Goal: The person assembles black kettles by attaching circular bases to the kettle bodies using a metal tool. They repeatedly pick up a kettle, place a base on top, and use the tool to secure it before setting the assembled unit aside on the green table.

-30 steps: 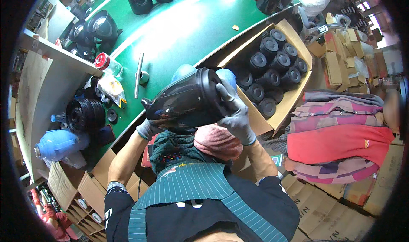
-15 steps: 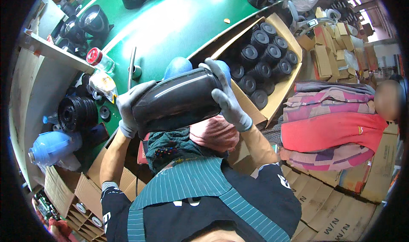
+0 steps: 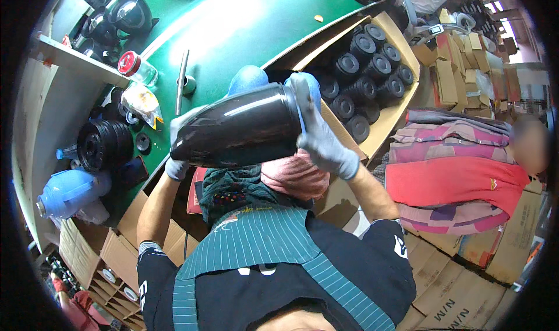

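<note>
A large, glossy black jug-like shell (image 3: 239, 127) lies sideways between my hands, above my lap. My left hand (image 3: 176, 166), in a grey glove, is closed on its narrower left end, with most of its fingers hidden behind the shell. At the wider right end, my gloved right hand (image 3: 323, 141) grips the rim, fingers over the far side and thumb nearer me. Two rounded blue shapes show just beyond the shell, one of them a blue dome (image 3: 248, 79). Below the shell a pink cloth (image 3: 296, 178) covers part of my lap.
A carton (image 3: 414, 60) of stacked black round parts stands to the right. On the green table (image 3: 233, 34) are a metal rod (image 3: 182, 80), a red-lidded jar (image 3: 138, 69) and black discs (image 3: 105, 144). A person in a red vest (image 3: 454, 176) is at the right.
The shell has turned slightly and its right end has come a little lower. My right hand has shifted to the right and round the rim. My view has shifted slightly.
</note>
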Motion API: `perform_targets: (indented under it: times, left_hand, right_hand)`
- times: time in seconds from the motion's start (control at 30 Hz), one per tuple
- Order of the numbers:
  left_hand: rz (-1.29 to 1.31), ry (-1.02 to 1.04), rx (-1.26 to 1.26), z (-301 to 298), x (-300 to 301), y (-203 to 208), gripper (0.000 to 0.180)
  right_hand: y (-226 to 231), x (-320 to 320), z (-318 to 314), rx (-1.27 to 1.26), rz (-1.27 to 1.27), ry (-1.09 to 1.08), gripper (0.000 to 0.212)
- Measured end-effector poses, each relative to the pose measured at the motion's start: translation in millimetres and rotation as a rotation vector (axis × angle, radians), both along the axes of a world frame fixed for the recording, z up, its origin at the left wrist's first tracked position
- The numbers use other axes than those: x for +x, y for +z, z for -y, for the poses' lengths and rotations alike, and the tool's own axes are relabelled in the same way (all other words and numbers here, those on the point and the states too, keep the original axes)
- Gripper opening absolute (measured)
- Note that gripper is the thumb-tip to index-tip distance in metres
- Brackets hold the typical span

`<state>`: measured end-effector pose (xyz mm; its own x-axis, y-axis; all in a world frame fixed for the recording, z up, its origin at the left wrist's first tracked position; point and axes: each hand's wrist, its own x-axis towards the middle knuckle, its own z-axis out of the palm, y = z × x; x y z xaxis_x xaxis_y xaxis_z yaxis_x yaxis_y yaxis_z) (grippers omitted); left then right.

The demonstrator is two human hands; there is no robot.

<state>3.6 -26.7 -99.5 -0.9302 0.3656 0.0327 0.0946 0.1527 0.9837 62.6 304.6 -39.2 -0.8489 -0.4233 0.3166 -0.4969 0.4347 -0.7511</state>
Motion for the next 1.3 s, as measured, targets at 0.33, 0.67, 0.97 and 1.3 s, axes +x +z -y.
perform_targets:
  times: [0.33, 0.67, 0.97, 1.3]
  left_hand:
    - [-0.804, -0.148, -0.341, -5.2, -3.8, 54.5, 0.043]
    - [-0.581, -0.01, -0.32, -3.8, 7.4, 39.7, 0.037]
    - [-0.068, -0.052, -0.038, -5.6, 2.1, 18.0, 0.047]
    - [-0.513, 0.019, -0.246, -26.4, -7.7, 60.2, 0.044]
  right_hand:
    - [-16.9, 10.5, -2.1, -0.536, 0.831, -0.166, 0.057]
    - [-2.9, 16.3, 17.4, -0.593, 0.401, -0.211, 0.085]
    - [-2.1, 18.1, 24.4, -0.471, 0.053, -0.082, 0.104]
    - [-2.3, 0.5, 10.1, -0.77, 0.43, -0.219, 0.062]
